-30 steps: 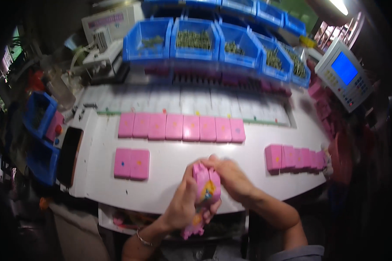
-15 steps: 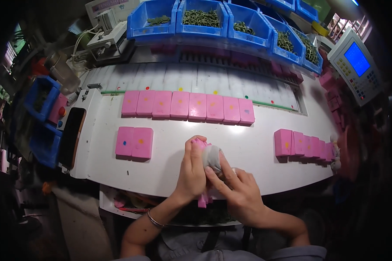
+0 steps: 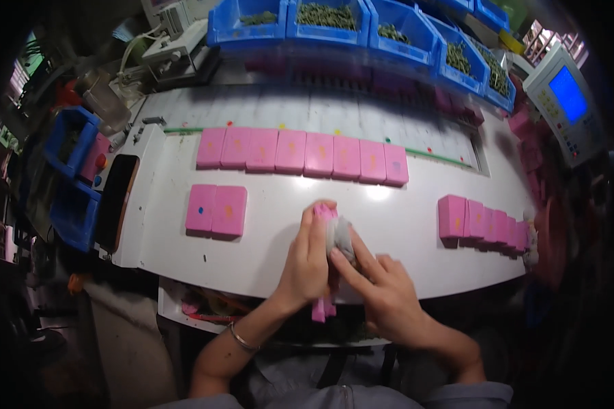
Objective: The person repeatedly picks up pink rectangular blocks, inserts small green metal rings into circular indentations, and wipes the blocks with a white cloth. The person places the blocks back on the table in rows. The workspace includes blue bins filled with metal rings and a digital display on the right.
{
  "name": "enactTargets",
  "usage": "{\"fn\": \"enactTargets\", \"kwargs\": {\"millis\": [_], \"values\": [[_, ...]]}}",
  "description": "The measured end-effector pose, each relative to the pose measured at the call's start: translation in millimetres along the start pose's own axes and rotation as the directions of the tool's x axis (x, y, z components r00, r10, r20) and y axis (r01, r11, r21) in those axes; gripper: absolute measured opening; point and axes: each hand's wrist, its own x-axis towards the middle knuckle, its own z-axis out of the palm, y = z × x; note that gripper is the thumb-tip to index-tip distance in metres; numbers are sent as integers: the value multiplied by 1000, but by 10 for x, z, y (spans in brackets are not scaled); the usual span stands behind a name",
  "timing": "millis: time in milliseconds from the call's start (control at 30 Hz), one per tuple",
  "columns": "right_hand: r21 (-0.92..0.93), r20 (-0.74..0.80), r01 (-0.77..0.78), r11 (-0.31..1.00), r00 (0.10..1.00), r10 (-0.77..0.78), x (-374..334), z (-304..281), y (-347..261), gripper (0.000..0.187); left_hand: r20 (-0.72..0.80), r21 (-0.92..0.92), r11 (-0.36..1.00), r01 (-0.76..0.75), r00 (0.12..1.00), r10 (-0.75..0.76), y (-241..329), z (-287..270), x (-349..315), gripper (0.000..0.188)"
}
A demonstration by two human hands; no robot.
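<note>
Above the front edge of the table, my left hand (image 3: 305,269) is closed round a pink rubbery-looking piece (image 3: 325,213). Its top shows past my fingertips, and pink strips hang out below the hand. A grey-white, soft-looking piece (image 3: 343,244) lies against the pink one; its kind is unclear. My right hand (image 3: 389,293) grips that grey-white piece, index and middle fingers pressing on it. The palms hide much of both pieces. Farther back stands a row of several pink blocks (image 3: 318,154) with coloured dots, and a pair of pink blocks (image 3: 230,211) sits to the left.
Another row of pink blocks (image 3: 451,217) runs along the right. Blue bins (image 3: 329,34) with small green pieces hang at the back. A control panel with a blue screen (image 3: 567,94) stands at the far right. A black phone (image 3: 119,198) lies on the left, beside blue bins (image 3: 75,217).
The grey-white piece has turned and looks narrower between my hands. My right fingers have shifted on it. Table and blocks sit slightly higher in the picture, as the view has tilted.
</note>
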Motion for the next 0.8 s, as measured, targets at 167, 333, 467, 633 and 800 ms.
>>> {"fn": "enactTargets", "kwargs": {"millis": [167,333,467,633,800], "values": [[216,-81,-34,976,995,52,-32,-69,-19,82,78,-232,972,33,997,-15,39,-45,-62,39],[55,99,43,998,994,-48,-132,47,-121,83,49,-26,986,-168,984,169,111,22,-42,53],[51,334,23,998,942,-39,-52,-116,-94,85,-8,-26,993,-118,993,118,-62,-62,-49,52],[36,44,-62,997,997,60,-11,-186,41,81,167,-51,999,-4,986,13,36,-155,-33,53],[766,-165,-65,639,942,294,149,28,34,44,282,-154,987,-45,955,88,87,-62,-169,74]]}}
